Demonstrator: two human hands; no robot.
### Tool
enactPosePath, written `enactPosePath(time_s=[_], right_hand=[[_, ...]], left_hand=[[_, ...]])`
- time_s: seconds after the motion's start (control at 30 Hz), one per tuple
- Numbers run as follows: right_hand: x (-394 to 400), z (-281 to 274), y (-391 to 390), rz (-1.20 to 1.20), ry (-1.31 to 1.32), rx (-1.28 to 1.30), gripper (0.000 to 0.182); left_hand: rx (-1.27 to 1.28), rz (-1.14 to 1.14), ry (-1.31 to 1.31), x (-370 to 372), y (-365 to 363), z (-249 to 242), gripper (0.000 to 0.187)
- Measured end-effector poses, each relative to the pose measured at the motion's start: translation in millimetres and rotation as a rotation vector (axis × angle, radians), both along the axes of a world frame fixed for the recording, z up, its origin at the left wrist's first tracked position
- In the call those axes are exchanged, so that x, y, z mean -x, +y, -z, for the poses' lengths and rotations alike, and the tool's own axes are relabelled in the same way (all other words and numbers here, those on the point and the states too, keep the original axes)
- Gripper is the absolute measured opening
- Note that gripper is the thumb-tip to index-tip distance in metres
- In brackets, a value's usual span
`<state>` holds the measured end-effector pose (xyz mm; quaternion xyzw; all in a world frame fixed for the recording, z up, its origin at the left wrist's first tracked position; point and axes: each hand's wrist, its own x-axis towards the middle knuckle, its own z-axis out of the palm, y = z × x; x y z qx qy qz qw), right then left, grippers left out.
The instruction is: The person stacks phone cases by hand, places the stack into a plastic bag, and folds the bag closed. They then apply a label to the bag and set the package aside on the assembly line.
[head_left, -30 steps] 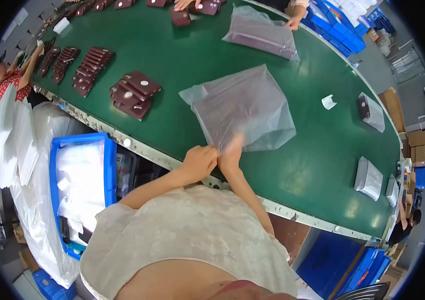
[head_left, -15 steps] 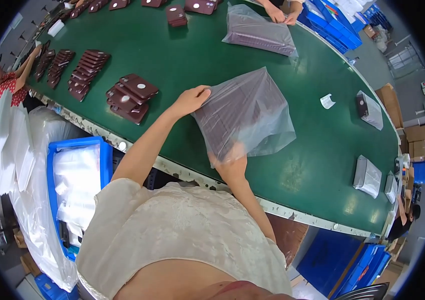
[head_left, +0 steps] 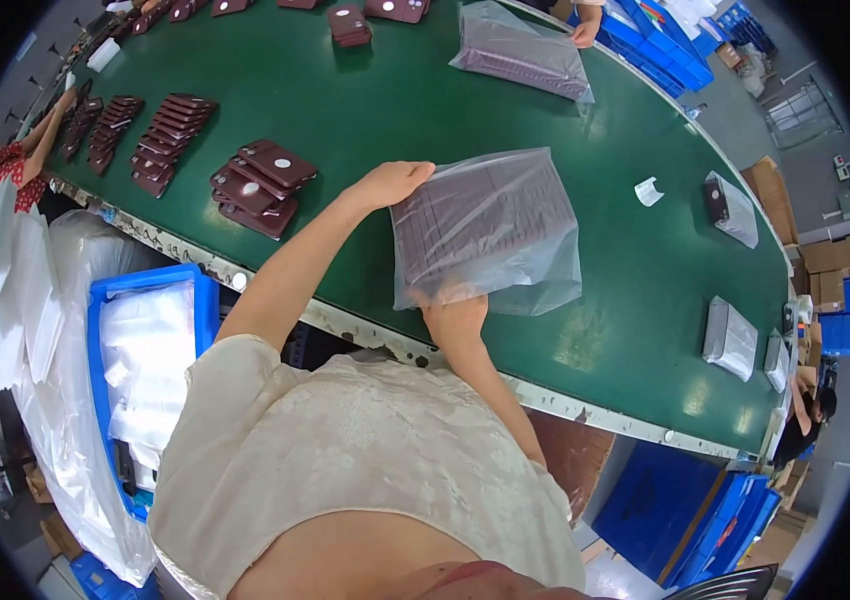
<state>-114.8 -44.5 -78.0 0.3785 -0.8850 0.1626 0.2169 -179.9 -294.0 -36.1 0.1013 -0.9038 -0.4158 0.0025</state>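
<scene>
Bench [head_left: 365,110] first: big, green-topped, curving off to the right and taking up most of the view. Sitting on it close to the near edge is a clear plastic bag [head_left: 490,230] stuffed with dark maroon flat cases, and both hands are on it. Left hand [head_left: 397,183] has its fingers clenched on the bag's top left corner; right hand [head_left: 455,315] grips the bottom edge, fingers tucked under the plastic. A blue crate [head_left: 150,360] of white bags stands below the bench on the left. Just left of the bag lies a loose stack of maroon cases [head_left: 260,185], with a second filled bag [head_left: 525,50] further up. Smaller wrapped packs [head_left: 730,340] lie well apart on the right.
</scene>
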Motion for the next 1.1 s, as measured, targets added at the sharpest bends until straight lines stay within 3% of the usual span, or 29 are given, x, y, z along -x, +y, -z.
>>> enactPosePath(time_s=[0.13, 0.2, 0.3, 0.37, 0.4, 0.47, 0.63, 0.73, 0.87, 1.0, 1.1], right_hand=[[8, 5, 17, -0.122, -0.159, 0.067, 0.042], [16, 3, 18, -0.167, -0.235, 0.114, 0.035], [18, -4, 20, -0.541, -0.423, 0.270, 0.013], [16, -2, 19, -0.540, -0.516, 0.288, 0.010], [17, -2, 15, -0.537, -0.594, 0.310, 0.007], [22, -3, 9, -0.530, -0.663, 0.328, 0.006], [39, 6, -19, -0.434, -0.470, 0.259, 0.002], [43, 13, -51, -0.376, -0.342, 0.310, 0.003], [42, 20, -76, -0.344, -0.499, 0.298, 0.003], [41, 19, -80, -0.398, -0.505, 0.274, 0.019], [41, 18, -76, -0.451, -0.558, 0.433, 0.027]], left_hand=[[0.414, -0.247, 0.563, -45, 24, -2, 0.058], [0.358, -0.242, 0.406, -104, 53, -21, 0.060], [0.316, -0.126, 0.251, -157, 94, -14, 0.059], [0.344, -0.094, 0.272, -165, 103, 9, 0.041], [0.346, -0.096, 0.266, -166, 99, 18, 0.041], [0.401, 0.018, 0.329, -158, 84, 32, 0.028], [0.385, 0.110, 0.388, -147, 72, 20, 0.008], [0.431, 0.127, 0.411, -138, 48, 10, 0.008], [0.501, 0.077, 0.382, -135, 22, 7, 0.009], [0.495, -0.079, 0.347, -140, 20, 15, 0.009], [0.442, -0.186, 0.357, -132, 28, 18, 0.010]])
